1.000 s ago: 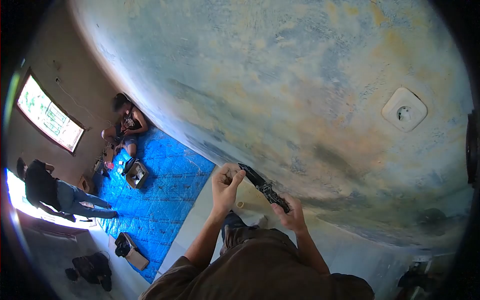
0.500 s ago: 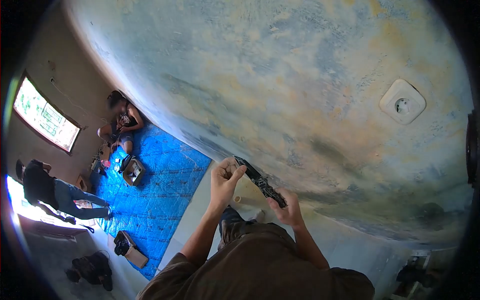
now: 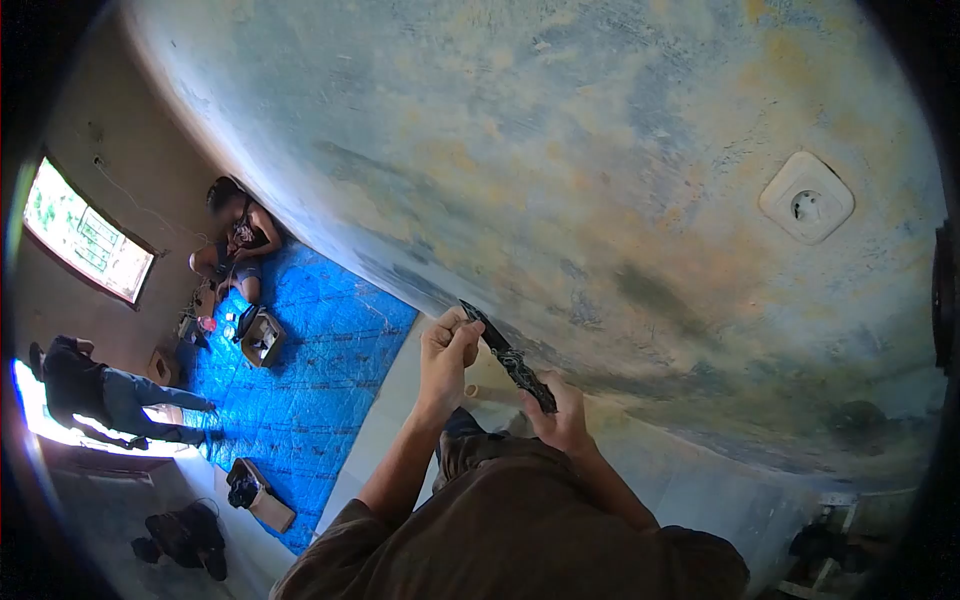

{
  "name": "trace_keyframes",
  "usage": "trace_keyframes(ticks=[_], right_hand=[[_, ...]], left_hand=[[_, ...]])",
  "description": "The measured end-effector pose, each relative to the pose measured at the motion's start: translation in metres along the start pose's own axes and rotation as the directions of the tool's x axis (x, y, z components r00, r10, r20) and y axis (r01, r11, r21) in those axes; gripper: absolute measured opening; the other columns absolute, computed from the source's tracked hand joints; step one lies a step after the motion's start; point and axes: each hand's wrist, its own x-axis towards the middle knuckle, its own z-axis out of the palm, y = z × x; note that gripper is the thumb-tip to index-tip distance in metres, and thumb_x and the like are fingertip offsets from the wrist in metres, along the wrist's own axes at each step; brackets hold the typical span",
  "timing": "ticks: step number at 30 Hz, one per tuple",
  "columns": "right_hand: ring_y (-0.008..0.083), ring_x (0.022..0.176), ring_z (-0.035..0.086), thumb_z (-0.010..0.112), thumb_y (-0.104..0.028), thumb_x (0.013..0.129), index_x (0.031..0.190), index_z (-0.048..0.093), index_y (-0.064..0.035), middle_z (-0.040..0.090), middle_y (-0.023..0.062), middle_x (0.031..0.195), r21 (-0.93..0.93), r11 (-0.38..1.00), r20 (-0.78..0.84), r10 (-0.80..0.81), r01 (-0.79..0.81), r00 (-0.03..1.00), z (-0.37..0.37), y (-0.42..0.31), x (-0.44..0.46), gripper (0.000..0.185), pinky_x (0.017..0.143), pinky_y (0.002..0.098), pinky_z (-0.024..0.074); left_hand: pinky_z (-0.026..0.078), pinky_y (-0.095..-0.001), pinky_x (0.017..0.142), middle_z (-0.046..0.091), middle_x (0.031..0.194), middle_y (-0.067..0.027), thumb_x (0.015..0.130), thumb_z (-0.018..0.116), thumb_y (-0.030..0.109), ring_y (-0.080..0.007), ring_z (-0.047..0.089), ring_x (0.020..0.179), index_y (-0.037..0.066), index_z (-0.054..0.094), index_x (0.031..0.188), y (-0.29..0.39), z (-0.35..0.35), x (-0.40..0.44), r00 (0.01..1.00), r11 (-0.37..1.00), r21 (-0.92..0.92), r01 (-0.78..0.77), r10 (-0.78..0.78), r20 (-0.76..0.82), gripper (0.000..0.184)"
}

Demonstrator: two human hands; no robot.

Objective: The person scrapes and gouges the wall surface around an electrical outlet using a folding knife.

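Left hand [image 3: 447,345] is pinching near the upper end of a dark strip [image 3: 512,366]; right hand [image 3: 562,415] is gripping its lower end. Strip is slanting between them, above the brown shirt [image 3: 520,530]; can't tell if it's touching the wall [image 3: 640,190]. Two-ended hold is probably steadying it and leaving the tangled-looking middle exposed. Can't tell the material. Wall socket [image 3: 806,205] is sitting well apart from both.

Black strip [image 3: 513,366] partly crinkled (material unclear); wall [image 3: 560,180] matt; tarpaulin [image 3: 300,400] glossy plastic.
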Motion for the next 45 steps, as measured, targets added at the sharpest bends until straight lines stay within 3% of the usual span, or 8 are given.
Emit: trace_keyframes(ticks=[9,15,18,25,33,40,43,45], right_hand=[[0.0315,0.072,0.065,0.073,-0.015,0.086,0.098,0.065,0.0012,0.067,0.0156,0.083,-0.073,0.989,-0.055,-0.135,0.13,0.989,0.005,0.005,0.004,0.021,0.063,0.0372,0.0497],[0.0264,0.065,0.064,0.072,-0.014,0.087,0.099,0.065,0.002,0.066,0.0145,0.079,-0.107,0.979,-0.07,-0.184,0.176,0.981,0.006,0.002,0.007,0.021,0.059,0.0352,0.0494],[0.0235,0.062,0.065,0.071,-0.013,0.087,0.097,0.064,0.0024,0.066,0.0139,0.076,-0.034,0.982,-0.063,-0.185,0.184,0.981,0.004,-0.008,0.013,0.019,0.057,0.0336,0.0488],[0.0229,0.061,0.064,0.071,-0.012,0.087,0.097,0.062,0.0024,0.065,0.0143,0.075,-0.014,0.993,-0.064,-0.114,0.114,0.991,0.008,0.001,0.008,0.019,0.056,0.0332,0.0485],[0.0248,0.062,0.065,0.071,-0.013,0.086,0.097,0.062,0.0026,0.064,0.0136,0.074,-0.011,0.992,-0.062,-0.129,0.129,0.99,0.009,0.005,0.009,0.021,0.056,0.0336,0.0487],[0.0183,0.059,0.063,0.069,-0.016,0.089,0.094,0.063,0.0021,0.064,0.0101,0.069,0.082,0.996,-0.042,-0.029,0.033,0.999,0.009,0.003,0.008,0.02,0.056,0.0318,0.0481],[0.0151,0.06,0.062,0.069,-0.019,0.09,0.094,0.063,0.0017,0.064,0.0092,0.069,0.1,0.995,-0.018,0.02,-0.018,1.0,0.009,0.005,0.007,0.022,0.056,0.0306,0.0474],[0.014,0.06,0.061,0.069,-0.021,0.09,0.094,0.063,0.0014,0.064,0.0087,0.069,0.11,0.994,-0.01,0.025,-0.024,1.0,0.008,0.004,0.008,0.024,0.056,0.0301,0.047]], left_hand=[[0.02,-0.0233,0.047,0.034,0.062,0.0098,0.09,0.055,0.013,-0.0032,0.027,0.05,0.004,0.061,0.093,-0.005,0.012,-0.002,0.995,0.997,-0.079,-0.014,0.007,-0.097,0.011],[0.02,-0.0232,0.047,0.032,0.061,0.01,0.091,0.055,0.013,-0.0031,0.026,0.051,0.004,0.061,0.093,-0.007,0.012,0.001,0.988,0.993,-0.122,0.004,-0.023,-0.155,0.011],[0.02,-0.0233,0.047,0.031,0.061,0.0101,0.091,0.056,0.013,-0.003,0.026,0.05,0.005,0.061,0.092,-0.005,0.015,0.0,0.985,0.992,-0.124,-0.001,-0.02,-0.169,0.01],[0.019,-0.0238,0.047,0.032,0.06,0.0099,0.091,0.057,0.014,-0.0032,0.025,0.049,0.005,0.06,0.09,-0.002,0.012,-0.001,0.997,0.996,-0.086,-0.005,-0.002,-0.078,0.009],[0.02,-0.0247,0.047,0.029,0.057,0.0086,0.092,0.055,0.016,-0.0048,0.025,0.048,0.005,0.057,0.087,-0.005,0.008,0.005,0.985,0.974,-0.223,0.034,-0.071,-0.156,0.012],[0.02,-0.0245,0.047,0.029,0.056,0.0088,0.095,0.052,0.014,-0.0047,0.024,0.048,0.013,0.043,0.073,0.001,0.009,0.001,0.995,0.985,-0.175,0.0,-0.017,-0.096,0.024],[0.018,-0.0237,0.045,0.032,0.057,0.0083,0.092,0.054,0.008,-0.0036,0.026,0.047,0.009,0.054,0.08,-0.006,0.001,0.002,0.997,0.973,-0.231,-0.023,0.006,-0.075,0.013],[0.019,-0.0247,0.046,0.03,0.056,0.0085,0.094,0.053,0.011,-0.0042,0.024,0.047,0.012,0.046,0.075,0.0,0.003,0.002,0.995,0.982,-0.187,-0.02,0.001,-0.102,0.02]])
